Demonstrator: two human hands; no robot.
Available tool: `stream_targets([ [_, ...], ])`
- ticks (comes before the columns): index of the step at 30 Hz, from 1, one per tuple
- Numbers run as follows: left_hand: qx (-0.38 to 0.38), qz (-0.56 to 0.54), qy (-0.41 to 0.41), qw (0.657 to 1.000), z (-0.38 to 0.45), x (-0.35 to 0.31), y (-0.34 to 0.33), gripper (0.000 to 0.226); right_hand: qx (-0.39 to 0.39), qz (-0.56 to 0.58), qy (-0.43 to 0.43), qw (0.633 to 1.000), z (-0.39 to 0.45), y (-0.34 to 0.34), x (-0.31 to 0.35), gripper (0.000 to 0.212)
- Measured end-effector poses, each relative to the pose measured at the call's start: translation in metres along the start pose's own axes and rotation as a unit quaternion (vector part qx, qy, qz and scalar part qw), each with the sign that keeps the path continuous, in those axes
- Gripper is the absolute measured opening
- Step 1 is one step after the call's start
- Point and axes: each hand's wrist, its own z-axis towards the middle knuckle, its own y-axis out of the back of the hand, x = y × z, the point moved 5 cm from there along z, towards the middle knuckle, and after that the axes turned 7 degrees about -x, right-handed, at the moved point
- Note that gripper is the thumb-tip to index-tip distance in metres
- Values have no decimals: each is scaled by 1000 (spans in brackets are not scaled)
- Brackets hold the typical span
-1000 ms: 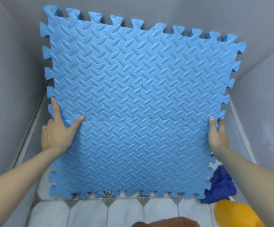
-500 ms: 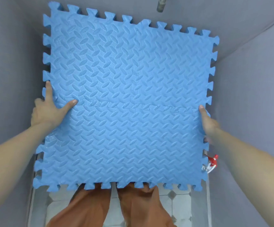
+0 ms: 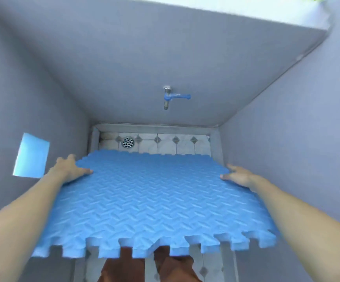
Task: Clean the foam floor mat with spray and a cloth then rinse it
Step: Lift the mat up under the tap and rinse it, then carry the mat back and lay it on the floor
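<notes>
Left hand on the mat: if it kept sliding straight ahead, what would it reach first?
Probably the tiled floor near the round drain, then the back wall; depth is unclear. The left hand grips the blue foam mat's edge.

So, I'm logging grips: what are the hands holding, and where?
Both hold the blue foam mat: left hand on its left edge, right hand on its right edge, thumbs on top.

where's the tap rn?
Head view, upper centre: the blue-handled metal wall tap is on the grey back wall, above the round floor drain.

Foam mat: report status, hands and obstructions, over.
Left hand and right hand each grip a side edge. Foam mat held near flat, above the floor. Tap ahead, nothing between.
</notes>
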Motion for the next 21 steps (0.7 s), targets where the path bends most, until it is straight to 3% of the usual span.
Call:
stream_targets([
  [4,72,60,11,996,-25,-9,-16,114,-12,-39,-19,999,-7,4,-34,65],
  [6,77,75,-32,994,-59,-32,-29,124,-15,-34,-20,999,-7,4,-48,66],
  [8,129,35,-159,978,-131,-88,-56,128,-35,-25,-30,999,8,4,-68,67],
  [11,244,34,-386,889,-249,-159,-121,107,-46,-72,-38,996,36,-5,-87,72],
  [13,164,122,-476,855,-259,-170,-163,99,-47,-122,-35,991,56,-11,-92,75],
  [16,100,122,-484,861,-210,-164,-194,84,-37,-142,-45,988,86,-19,-85,82],
  [18,120,79,-452,881,-181,-158,-202,69,-16,-177,-34,983,93,-27,-66,88],
  [21,134,54,-391,909,-130,-147,-208,65,18,-273,15,962,95,-56,-4,87],
])
